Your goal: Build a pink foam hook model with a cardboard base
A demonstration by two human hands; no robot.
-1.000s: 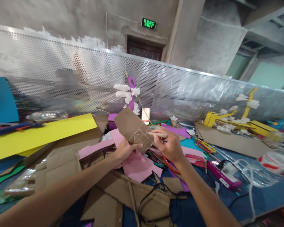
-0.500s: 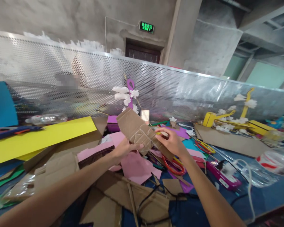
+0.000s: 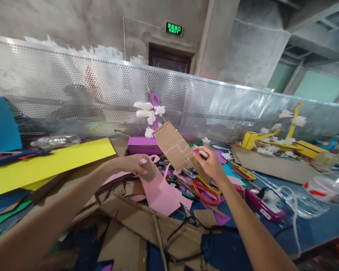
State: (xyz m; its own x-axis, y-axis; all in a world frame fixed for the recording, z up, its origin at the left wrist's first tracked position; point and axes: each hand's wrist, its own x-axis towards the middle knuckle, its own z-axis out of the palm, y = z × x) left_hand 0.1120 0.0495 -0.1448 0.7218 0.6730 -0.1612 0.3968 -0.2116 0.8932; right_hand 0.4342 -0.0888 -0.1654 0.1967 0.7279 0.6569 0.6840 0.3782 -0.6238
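My right hand is closed on the right edge of a brown cardboard strip marked with pencil lines, holding it tilted above the table. Lower and to the left, my left hand pinches a small brown cardboard piece just over a pink paper sheet. The two hands are apart, and the left hand does not touch the strip.
Cardboard scraps and coloured paper cover the blue table. A yellow sheet lies at left, red-handled scissors under my right hand, a purple glue gun at right. A purple stand with white flowers stands before a perforated metal screen.
My left hand let go of the cardboard strip, moved down and left, and now holds a small cardboard piece. My right hand alone holds the strip, shifted right. The stick it held is gone from view.
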